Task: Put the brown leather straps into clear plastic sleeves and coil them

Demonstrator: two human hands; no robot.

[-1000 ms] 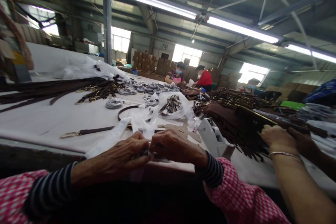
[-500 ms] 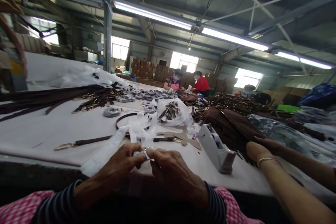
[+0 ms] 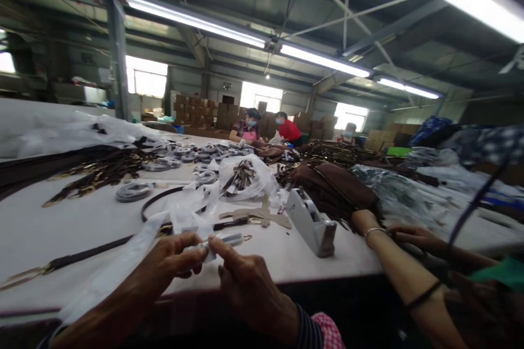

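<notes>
Over the table's front edge, my left hand (image 3: pixel 174 256) pinches one end of a small piece with a pale grey-white wrapping (image 3: pixel 231 239) and a gold-coloured metal tip. My right hand (image 3: pixel 251 281) has thumb and forefinger closed on the same piece; its other fingers curl below. What lies inside the wrapping is hidden. Just behind my hands, thin white plastic sheeting (image 3: pixel 118 267) covers part of a dark brown strap (image 3: pixel 92 251) with a gold clasp at its left end. Beyond the wrapped piece lies another strap end (image 3: pixel 235 223) with gold hardware, near flat beige pieces (image 3: pixel 266 212).
A grey tape dispenser (image 3: pixel 313 223) stands right of my hands. Beside it, a co-worker's arms (image 3: pixel 393 262) reach to brown bags (image 3: pixel 331 188). A plastic bag of small strips (image 3: pixel 245 180), grey coils (image 3: pixel 133 192) and piled straps (image 3: pixel 98 169) lie farther back.
The view has swung to the right. The wrapped piece now points rightward from my fingers, with its gold tip showing. The co-worker's hands have come away from the bag's side towards the table front.
</notes>
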